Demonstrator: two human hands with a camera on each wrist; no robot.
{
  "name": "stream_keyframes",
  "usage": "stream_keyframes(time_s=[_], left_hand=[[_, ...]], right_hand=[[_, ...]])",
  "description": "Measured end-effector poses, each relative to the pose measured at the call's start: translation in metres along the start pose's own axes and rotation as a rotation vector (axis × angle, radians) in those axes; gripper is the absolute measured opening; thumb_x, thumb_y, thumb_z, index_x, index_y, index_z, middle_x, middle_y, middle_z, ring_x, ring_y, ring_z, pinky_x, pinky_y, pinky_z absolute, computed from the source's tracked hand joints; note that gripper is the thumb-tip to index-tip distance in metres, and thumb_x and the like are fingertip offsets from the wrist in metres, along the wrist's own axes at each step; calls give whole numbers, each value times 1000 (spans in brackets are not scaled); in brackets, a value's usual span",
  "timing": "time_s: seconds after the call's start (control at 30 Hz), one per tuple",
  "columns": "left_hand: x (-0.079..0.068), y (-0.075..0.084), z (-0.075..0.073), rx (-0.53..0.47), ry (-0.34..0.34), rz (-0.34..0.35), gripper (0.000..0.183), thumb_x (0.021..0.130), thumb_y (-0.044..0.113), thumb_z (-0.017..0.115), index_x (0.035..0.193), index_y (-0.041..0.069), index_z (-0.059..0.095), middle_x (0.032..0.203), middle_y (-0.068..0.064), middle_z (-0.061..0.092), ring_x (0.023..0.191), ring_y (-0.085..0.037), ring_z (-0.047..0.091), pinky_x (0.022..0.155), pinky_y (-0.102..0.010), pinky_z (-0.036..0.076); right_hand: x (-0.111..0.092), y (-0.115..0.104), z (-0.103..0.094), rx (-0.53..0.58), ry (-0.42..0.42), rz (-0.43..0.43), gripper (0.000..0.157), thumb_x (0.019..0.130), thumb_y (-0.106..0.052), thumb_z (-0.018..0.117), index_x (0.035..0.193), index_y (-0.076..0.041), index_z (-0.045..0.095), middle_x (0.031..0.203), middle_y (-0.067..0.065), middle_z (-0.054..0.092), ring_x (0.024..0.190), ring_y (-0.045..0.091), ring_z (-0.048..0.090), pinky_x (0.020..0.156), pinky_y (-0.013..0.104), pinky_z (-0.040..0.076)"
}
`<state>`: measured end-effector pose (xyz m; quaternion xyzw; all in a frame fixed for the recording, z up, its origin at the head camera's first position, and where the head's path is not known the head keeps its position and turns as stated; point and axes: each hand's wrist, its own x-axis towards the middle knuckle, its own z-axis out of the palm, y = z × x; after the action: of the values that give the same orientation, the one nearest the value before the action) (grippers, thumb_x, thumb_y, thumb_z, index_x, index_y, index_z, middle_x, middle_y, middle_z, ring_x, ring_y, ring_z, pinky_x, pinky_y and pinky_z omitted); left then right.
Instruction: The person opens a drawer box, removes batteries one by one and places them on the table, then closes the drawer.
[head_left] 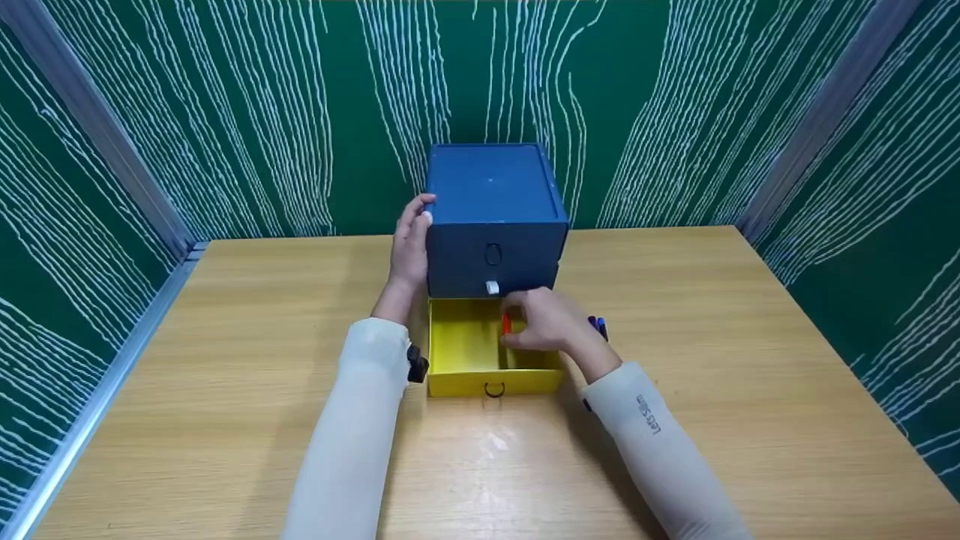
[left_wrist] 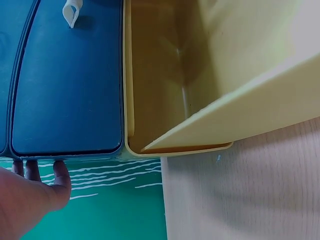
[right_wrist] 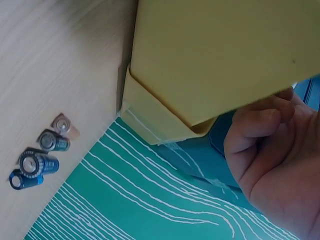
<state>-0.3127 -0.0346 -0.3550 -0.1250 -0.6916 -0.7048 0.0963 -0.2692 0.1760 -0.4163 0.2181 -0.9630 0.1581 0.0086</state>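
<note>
A blue drawer box (head_left: pixel 491 184) stands at the back of the table with its yellow bottom drawer (head_left: pixel 459 337) pulled out. My left hand (head_left: pixel 410 244) rests against the box's left side; in the left wrist view its fingertips (left_wrist: pixel 60 170) touch the edge of the blue casing. Over the drawer's right half is my right hand (head_left: pixel 551 322), pinching a small orange-red object (head_left: pixel 505 323) between thumb and forefinger. I cannot tell what kind of object it is. In the right wrist view, the curled fingers (right_wrist: pixel 257 122) are partly hidden behind the drawer's yellow wall.
Several batteries (right_wrist: pixel 40 162) lie on the wooden table (head_left: pixel 300 315) to the right of the box. A divider (head_left: pixel 501 352) splits the yellow drawer. A white pull tab (head_left: pixel 492 287) shows on the blue front. Green walls with white streaks enclose the table.
</note>
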Motion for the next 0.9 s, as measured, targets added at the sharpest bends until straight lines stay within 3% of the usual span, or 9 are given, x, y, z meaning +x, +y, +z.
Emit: stream_keyframes(time_s=[0.27,0.53,0.77,0.9], left_hand=[[-1,-1,1,-7,-3,-22,37,91,26,30,126,19,40,136,-2,29,119,-20,29,101,-43,23],[1,-2,1,-14,9,-25,37,91,28,30,126,21,40,136,0,29,119,-19,28,102,-42,23],[13,-22,0,-6,14,-42,32,91,36,32,121,36,42,134,10,29,118,-12,30,101,-40,25],[15,-28,-1,0,24,-3,33,90,35,32,120,33,44,134,9,32,118,-12,30,101,-41,24]], right_hand=[[-4,4,-7,45,-14,44,39,64,-39,71,97,-21,61,85,-5,58,75,16,48,67,29,42],[-6,6,-15,58,-15,56,39,65,-38,71,98,-20,60,81,0,59,71,17,49,61,28,41],[-9,8,-20,59,-12,81,40,66,-38,70,100,-21,60,81,-4,58,71,16,50,62,28,42],[-10,10,-20,47,-4,70,41,67,-39,68,102,-19,60,80,-5,58,70,15,50,60,27,42]])
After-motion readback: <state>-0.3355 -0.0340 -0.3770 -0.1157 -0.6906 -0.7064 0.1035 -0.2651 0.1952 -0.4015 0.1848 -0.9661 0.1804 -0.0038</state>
